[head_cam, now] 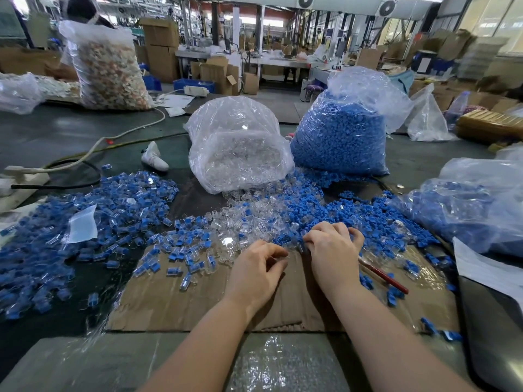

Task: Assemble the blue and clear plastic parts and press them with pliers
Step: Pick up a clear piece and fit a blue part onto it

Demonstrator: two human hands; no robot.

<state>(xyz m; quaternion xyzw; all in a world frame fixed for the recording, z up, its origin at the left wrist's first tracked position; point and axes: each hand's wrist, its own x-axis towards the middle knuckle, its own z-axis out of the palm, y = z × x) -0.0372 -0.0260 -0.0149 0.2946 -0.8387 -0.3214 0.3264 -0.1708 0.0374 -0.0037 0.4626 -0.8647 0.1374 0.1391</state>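
both hands work side by side over a sheet of cardboard (181,301) on the dark worktop (56,131). the left hand (256,274) has its fingers curled with thumb and fingertips drawn together; whether they pinch a clear part cannot be told. the right hand (332,251), just beside it, has its fingers curled down into the edge of the loose blue parts (365,210); what it grips, if anything, is hidden under the fingers. directly beyond the hands lies a heap of loose clear parts (249,216), spilling from an open clear bag (237,145) that holds more of them. to the right of that bag stands a taller bag of blue parts (339,137), filled nearly to its gathered top. to the right of the right hand a third bag (464,210) lies on its side, cut off by the frame edge; its contents look blue and clear but are hard to make out. to the left of the left hand spreads a wide scatter of assembled blue-and-clear pieces (93,216). a red handle (387,277), probably the pliers, shows just right of the right wrist, its head hidden. far beyond on the left stands a bag of pale and orange pieces (110,69), blurred.
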